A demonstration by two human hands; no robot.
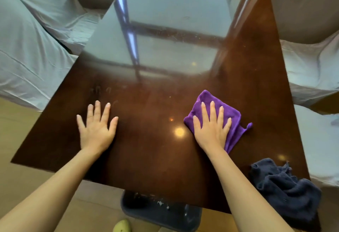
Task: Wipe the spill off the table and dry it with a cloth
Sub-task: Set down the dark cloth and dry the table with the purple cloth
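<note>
Right hand (211, 129) flat on purple cloth (233, 116), table (156, 149)

The table (156, 158) is dark brown wood, smooth and highly glossy, mirroring a window. The purple cloth (233, 116) looks soft, fine-napped; the dark blue cloth (280, 187) coarser, crumpled.

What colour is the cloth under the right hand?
Purple; the cloth shows clearly in the head view.

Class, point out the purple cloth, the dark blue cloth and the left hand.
purple cloth (233, 116): head view, bare upper right part beside the fingers.
dark blue cloth (282, 189): head view, middle of the crumpled heap.
left hand (97, 127): head view, back of hand.
</note>
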